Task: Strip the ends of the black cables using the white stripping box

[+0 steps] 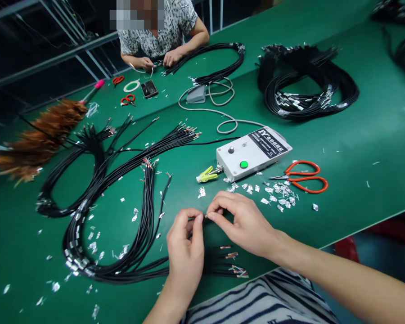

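My left hand (186, 240) is closed on a black cable close to its end, thumb pressed against the fingers. Just to its right, my right hand (238, 220) pinches the stripped tip of the same cable between thumb and forefinger. The fingers hide most of that tip. Beneath and left of my hands lies a looped bundle of black cables (113, 274), its stripped ends with coloured wires (238, 270) showing below my right hand. Beyond my hands stands a white control box (253, 150) with a knob, a green button and a yellow-green clip (207, 174) at its front.
Orange-handled scissors (307, 177) and foil scraps (283, 193) lie right of the box. A grey pedal (196, 94) sits behind it on a cord. Coiled cables (307, 99) are at back right, a feather duster (43, 135) at left. Across the table, another person (158, 40) handles cables.
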A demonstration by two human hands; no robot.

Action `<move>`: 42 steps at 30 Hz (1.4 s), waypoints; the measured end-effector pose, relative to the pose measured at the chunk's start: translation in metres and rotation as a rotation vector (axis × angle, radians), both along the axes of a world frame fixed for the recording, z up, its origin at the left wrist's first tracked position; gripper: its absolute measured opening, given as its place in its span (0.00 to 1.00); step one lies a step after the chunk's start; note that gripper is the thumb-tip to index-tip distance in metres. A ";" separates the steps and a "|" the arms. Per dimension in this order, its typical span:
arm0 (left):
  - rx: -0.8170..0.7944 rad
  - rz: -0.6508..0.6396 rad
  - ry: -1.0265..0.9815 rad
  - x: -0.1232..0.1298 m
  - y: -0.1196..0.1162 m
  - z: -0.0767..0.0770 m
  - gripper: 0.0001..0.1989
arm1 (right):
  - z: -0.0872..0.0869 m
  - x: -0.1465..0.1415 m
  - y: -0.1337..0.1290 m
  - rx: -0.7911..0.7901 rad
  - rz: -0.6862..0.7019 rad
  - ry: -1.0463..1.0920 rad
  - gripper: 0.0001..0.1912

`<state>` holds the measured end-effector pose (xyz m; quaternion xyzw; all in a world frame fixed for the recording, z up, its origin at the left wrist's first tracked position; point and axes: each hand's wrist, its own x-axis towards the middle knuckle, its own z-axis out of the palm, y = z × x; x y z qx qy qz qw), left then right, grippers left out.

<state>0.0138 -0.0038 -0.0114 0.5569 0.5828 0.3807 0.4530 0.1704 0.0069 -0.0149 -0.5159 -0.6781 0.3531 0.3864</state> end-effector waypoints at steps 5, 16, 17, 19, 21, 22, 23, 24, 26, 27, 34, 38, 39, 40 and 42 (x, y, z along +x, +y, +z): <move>-0.120 0.013 -0.178 0.001 0.015 0.003 0.13 | -0.006 0.014 0.003 0.072 -0.021 -0.091 0.07; -0.141 -0.057 -0.158 -0.005 0.026 -0.001 0.11 | 0.001 0.006 0.023 0.541 0.167 -0.563 0.12; -0.086 -0.077 -0.096 -0.006 0.026 -0.001 0.09 | 0.001 0.007 0.024 0.552 0.189 -0.568 0.14; 0.050 -0.128 0.056 -0.007 0.026 -0.002 0.06 | -0.001 0.012 0.026 0.555 0.213 -0.583 0.14; 0.140 -0.169 0.170 -0.009 0.029 -0.004 0.06 | -0.001 0.021 0.027 0.550 0.196 -0.609 0.15; 0.143 -0.179 0.189 -0.010 0.031 -0.006 0.07 | -0.001 0.025 0.027 0.549 0.170 -0.623 0.15; 0.120 -0.182 0.183 -0.011 0.034 -0.007 0.07 | -0.001 0.029 0.027 0.551 0.134 -0.637 0.14; 0.081 -0.180 0.161 -0.012 0.037 -0.009 0.07 | 0.000 0.032 0.027 0.553 0.097 -0.651 0.14; 0.004 -0.174 0.101 -0.013 0.042 -0.011 0.07 | 0.003 0.033 0.027 0.557 0.050 -0.675 0.12; -0.023 -0.172 0.077 -0.012 0.044 -0.012 0.07 | 0.004 0.031 0.027 0.558 0.051 -0.684 0.10; -0.049 -0.173 0.046 -0.008 0.048 -0.010 0.07 | -0.005 0.008 0.036 0.637 0.130 -0.701 0.14; 0.028 -0.160 0.112 -0.007 0.055 -0.011 0.07 | -0.003 0.023 0.045 0.593 0.114 -0.745 0.14; 0.032 -0.150 0.112 -0.008 0.057 -0.012 0.07 | 0.000 0.027 0.048 0.576 0.093 -0.768 0.13; 0.030 -0.142 0.107 -0.008 0.060 -0.013 0.06 | 0.003 0.031 0.052 0.560 0.078 -0.795 0.11; 0.022 -0.129 0.090 -0.008 0.065 -0.016 0.06 | 0.009 0.035 0.063 0.528 0.075 -0.858 0.05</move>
